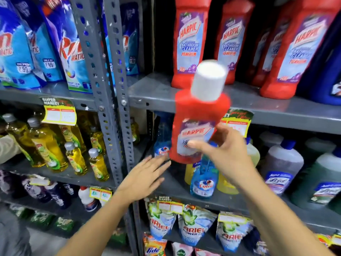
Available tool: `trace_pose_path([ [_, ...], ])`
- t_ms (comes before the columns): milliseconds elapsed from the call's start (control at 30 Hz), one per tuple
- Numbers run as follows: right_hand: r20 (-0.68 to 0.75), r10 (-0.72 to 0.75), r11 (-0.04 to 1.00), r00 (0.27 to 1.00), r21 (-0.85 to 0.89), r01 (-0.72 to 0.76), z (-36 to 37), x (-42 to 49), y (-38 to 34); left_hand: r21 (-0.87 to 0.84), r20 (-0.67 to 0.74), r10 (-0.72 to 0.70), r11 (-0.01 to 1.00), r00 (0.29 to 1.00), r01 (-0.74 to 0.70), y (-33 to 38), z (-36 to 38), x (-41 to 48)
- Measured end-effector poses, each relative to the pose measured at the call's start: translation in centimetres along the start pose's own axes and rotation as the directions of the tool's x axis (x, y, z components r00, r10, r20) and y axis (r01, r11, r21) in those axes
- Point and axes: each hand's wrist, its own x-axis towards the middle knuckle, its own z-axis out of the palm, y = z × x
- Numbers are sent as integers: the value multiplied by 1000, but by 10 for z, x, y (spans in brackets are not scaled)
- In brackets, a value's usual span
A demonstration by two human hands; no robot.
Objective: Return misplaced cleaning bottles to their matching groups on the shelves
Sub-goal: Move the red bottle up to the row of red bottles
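Four red Harpic bottles (191,124), perhaps more

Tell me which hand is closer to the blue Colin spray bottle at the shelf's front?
Right. The right hand, holding the red Harpic bottle, is just above the Colin spray bottle; the left hand is off to its left, apart.
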Motion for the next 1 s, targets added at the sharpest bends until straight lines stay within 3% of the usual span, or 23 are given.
trace_pose_path([
  [67,-20,-87,991,996,96,89,-28,12,-41,39,-201,61,998,978,-54,-4,-42,28],
  [133,-70,-156,971,985,173,166,-51,28,-74,39,-419,107,994,901,-100,-5,-81,55],
  [233,-159,-197,971,967,108,215,-76,67,-101,80,-619,113,994,778,-81,-3,-131,94],
  [433,-227,-94,994,969,-76,79,-92,157,-80,58,-398,-105,989,912,139,2,-156,145],
  [567,-246,13,976,969,-209,-66,-97,192,-51,79,-421,-122,982,899,170,-5,-149,150],
  [700,-273,-32,959,962,-279,-47,-103,204,-33,76,-479,-121,981,869,178,-6,-145,151],
  [1000,-134,25,958,991,-281,-62,-101,194,-17,53,-483,-136,982,865,184,-5,-145,151],
])
